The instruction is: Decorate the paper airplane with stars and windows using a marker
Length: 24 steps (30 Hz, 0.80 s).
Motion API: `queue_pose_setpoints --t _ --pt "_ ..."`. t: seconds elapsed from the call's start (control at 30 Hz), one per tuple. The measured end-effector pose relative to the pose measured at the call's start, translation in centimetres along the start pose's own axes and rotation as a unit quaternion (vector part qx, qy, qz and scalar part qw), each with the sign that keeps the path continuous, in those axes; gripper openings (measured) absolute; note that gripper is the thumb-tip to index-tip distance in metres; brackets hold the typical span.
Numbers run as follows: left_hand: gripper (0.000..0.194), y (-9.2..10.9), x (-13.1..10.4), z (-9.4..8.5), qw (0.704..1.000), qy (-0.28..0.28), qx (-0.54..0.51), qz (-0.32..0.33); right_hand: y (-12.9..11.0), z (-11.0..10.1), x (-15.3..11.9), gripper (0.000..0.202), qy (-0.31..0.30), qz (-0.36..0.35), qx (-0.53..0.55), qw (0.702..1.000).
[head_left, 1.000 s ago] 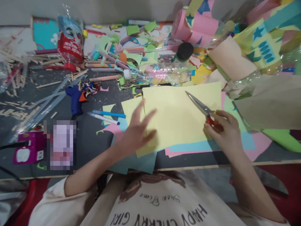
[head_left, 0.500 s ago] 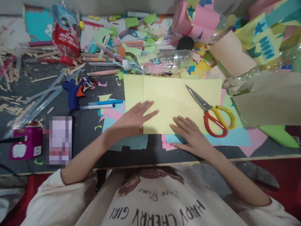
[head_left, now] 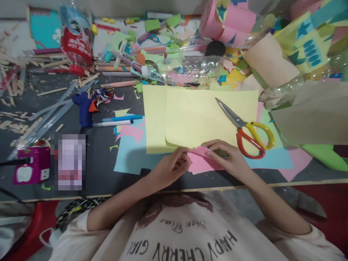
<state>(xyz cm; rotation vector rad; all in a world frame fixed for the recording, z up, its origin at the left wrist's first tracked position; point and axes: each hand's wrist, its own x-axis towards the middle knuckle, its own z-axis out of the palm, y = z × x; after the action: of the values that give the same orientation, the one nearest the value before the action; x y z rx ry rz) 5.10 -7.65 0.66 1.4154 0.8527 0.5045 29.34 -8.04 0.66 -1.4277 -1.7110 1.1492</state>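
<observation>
My left hand (head_left: 175,165) is closed, its thumb and finger pinching the left side of a pink paper (head_left: 202,163) near the table's front edge. On the paper's right side, my right hand (head_left: 227,156) grips it between thumb and curled fingers. The pink paper's upper edge is bent up, above the lower edge of the yellow sheets (head_left: 190,116). Scissors (head_left: 241,127) with one red and one yellow handle lie on the yellow sheets, just beyond my right hand. Light blue paper (head_left: 130,159) extends from beneath the yellow sheets.
A blue glue gun (head_left: 83,108), two pens (head_left: 122,118) and a phone (head_left: 71,161) lie at left. Behind are a red-labelled bottle (head_left: 76,43), a clear bottle (head_left: 190,69) and paper scraps. Brown paper (head_left: 312,116) lies at right.
Both hands have left the yellow sheet, where they lay spread, and now hold the pink paper at the front edge. The yellow sheet's lower edge has curled up slightly.
</observation>
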Motion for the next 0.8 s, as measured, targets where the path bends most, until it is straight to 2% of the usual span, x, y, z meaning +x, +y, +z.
queue_pose_setpoints --t 0.07,0.17,0.53,0.8 --pt "0.033 -0.7 0.5 0.9 1.000 0.005 -0.024 -0.008 -0.1 0.1 0.1 0.033 -0.004 0.026 0.029 0.999" --pt "0.037 -1.0 1.0 1.6 0.999 0.010 -0.033 -0.006 -0.1 0.1 0.1 0.037 -0.010 0.058 0.057 0.997" --pt "0.027 0.5 0.7 1.6 1.000 0.028 0.003 0.006 0.0 -0.3 -0.1 0.037 -0.023 0.087 0.134 0.987" --pt "0.019 0.5 0.8 1.7 0.999 0.036 0.011 -0.003 0.1 -0.9 0.0 0.030 -0.058 0.075 0.112 0.989"
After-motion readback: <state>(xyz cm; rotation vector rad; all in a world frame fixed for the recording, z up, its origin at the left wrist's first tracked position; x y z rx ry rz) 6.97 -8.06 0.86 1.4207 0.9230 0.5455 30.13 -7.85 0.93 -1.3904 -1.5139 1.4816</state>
